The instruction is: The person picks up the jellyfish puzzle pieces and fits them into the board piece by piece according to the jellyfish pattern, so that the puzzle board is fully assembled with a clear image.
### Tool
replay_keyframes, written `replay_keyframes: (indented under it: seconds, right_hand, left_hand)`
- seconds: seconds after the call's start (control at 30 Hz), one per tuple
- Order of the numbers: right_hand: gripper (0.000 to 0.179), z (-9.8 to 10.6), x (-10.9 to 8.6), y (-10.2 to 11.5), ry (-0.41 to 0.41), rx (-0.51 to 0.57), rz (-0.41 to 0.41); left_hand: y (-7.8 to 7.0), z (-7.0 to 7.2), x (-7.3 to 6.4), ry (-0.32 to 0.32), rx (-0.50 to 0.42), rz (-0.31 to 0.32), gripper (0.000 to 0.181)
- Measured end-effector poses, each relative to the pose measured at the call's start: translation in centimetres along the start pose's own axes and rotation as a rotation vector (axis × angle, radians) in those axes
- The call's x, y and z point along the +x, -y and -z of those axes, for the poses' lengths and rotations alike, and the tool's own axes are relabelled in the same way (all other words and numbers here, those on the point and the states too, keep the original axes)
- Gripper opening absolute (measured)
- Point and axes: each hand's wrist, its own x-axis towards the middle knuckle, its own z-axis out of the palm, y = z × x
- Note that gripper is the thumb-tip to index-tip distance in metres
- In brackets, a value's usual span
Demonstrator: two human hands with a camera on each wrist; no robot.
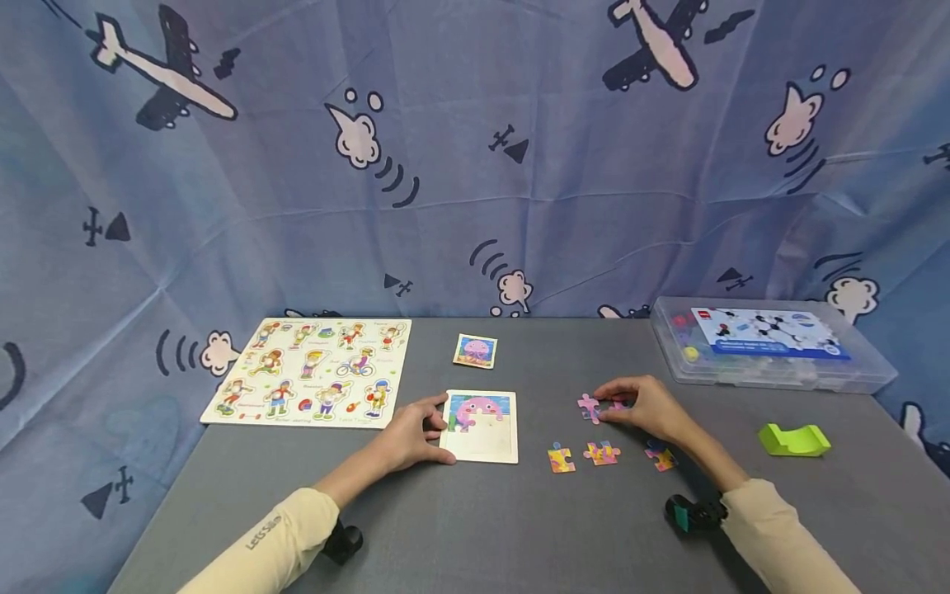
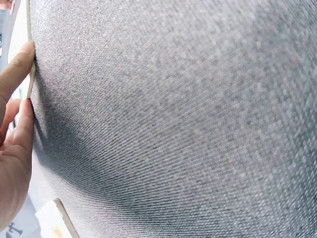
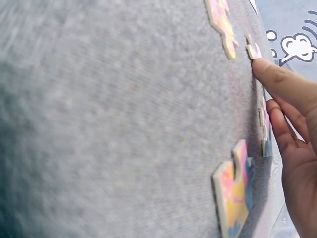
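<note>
On the bench (image 1: 475,528), left hand (image 1: 411,435): fingers part-open, holding the tray (image 1: 486,450) by its left edge. Right hand (image 1: 644,406), right of it: fingers nearly closed, pinching a pink piece (image 1: 588,407). Judged technique: keep tray braced, piece level, clear of its pink neighbour (image 1: 619,405).

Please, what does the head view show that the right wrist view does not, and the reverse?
Only the head view: the left hand, the board, the card and the green block. Only the right wrist view: no extra thing, just close detail, such as the pale side edge of one puzzle piece. Both: the right hand, puzzle pieces, grey table and printed cloth.
</note>
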Motion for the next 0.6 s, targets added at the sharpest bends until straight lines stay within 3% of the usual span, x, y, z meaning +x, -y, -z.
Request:
replay_keyframes:
  seconds: [0.1, 0.27, 0.5, 0.6]
  right_hand:
    - [0.027, -0.06, -0.01, -0.07, -0.023, 0.041, 0.0]
    - [0.03, 0.04, 0.02, 0.04, -0.035, 0.224, -0.05]
    - [0.038, 0.07, -0.21, 0.51, -0.074, 0.412, -0.148]
    - [0.042, 0.0, -0.33, 0.8, -0.101, 0.552, -0.205]
  left_hand:
    - [0.0, 0.01, 0.01, 0.002, 0.002, 0.004, 0.036]
    - [-0.05, 0.11, 0.06, -0.002, 0.018, -0.001, 0.035]
    - [0.04, 0.13, 0.0, -0.002, 0.014, -0.008, 0.035]
    - [0.07, 0.08, -0.06, 0.0, 0.002, -0.011, 0.035]
